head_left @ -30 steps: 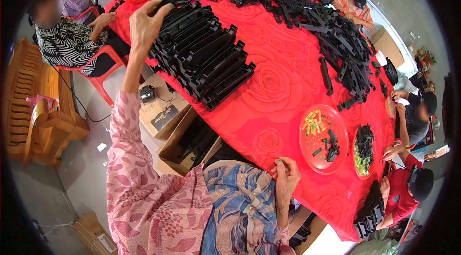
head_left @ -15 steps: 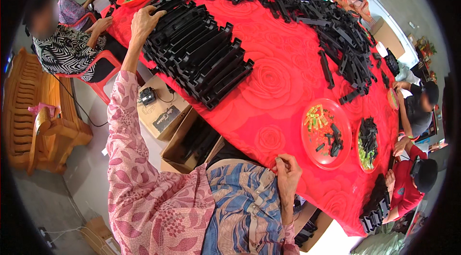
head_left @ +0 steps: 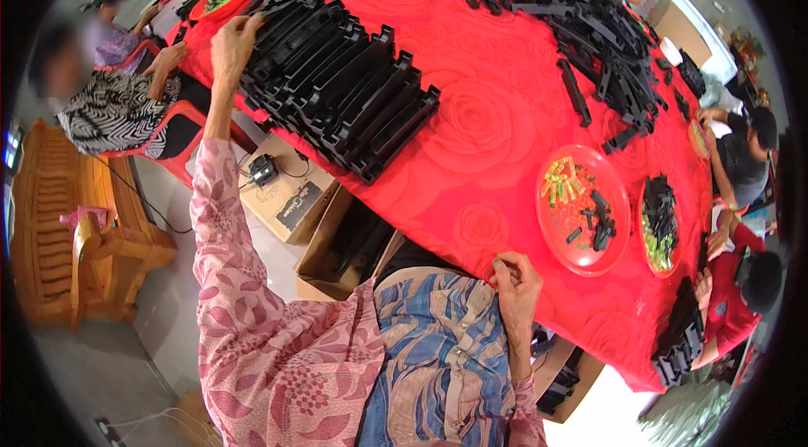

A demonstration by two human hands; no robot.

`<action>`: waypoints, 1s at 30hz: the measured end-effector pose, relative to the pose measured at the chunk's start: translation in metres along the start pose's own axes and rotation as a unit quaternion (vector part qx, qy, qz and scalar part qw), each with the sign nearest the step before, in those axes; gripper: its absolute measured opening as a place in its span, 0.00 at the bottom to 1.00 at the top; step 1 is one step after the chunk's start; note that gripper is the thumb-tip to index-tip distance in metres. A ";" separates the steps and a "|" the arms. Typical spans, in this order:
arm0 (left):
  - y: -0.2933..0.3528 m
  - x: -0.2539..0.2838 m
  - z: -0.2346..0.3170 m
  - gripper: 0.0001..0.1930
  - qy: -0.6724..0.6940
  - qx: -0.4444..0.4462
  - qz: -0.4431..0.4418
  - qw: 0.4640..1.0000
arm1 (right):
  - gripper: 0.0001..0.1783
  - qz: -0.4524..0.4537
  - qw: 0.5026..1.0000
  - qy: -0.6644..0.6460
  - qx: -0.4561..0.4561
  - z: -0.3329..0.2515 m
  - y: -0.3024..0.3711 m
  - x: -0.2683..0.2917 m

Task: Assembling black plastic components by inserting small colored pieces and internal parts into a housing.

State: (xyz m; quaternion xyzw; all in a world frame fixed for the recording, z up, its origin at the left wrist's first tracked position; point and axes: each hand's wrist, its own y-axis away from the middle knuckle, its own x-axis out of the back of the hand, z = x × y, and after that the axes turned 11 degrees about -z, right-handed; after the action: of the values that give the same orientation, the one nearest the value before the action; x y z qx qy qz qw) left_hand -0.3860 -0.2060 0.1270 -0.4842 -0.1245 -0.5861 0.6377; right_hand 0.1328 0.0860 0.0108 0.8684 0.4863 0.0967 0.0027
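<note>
A row of long black plastic strips with notched ends (head_left: pixel 341 81), packed side by side, lies at the left of the red-covered table (head_left: pixel 480 123). My left hand (head_left: pixel 233 50) is at the row's far left end, fingers bent and closed, tips against the strip ends. Whatever they pinch is hidden. Beside the near table edge, my right hand (head_left: pixel 516 285) is closed, thumb against curled fingers. If it holds anything, that is too small to make out.
A red plate (head_left: pixel 619 236) holds yellow-green and black small pieces; another plate (head_left: pixel 662 272) stands beside it. Loose black strips (head_left: pixel 602 51) heap across the far side. Open cardboard boxes (head_left: pixel 316 266) sit below the edge. Several people work around the table.
My left hand has drawn back slightly left and down along the row's end, its fingers more bent. My right hand stays closed by the table edge. The view has shifted a little.
</note>
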 end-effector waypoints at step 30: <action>0.348 -0.149 0.284 0.08 0.575 -0.025 -0.518 0.632 | 0.04 -0.035 0.994 -0.025 0.096 0.013 -0.010 0.013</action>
State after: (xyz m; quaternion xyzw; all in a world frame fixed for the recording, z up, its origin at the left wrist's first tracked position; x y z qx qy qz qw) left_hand -0.0100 0.0500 -0.0033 0.0797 0.0517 -0.9827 0.1591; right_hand 0.1328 0.1034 -0.0007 0.8492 0.5234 0.0275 -0.0647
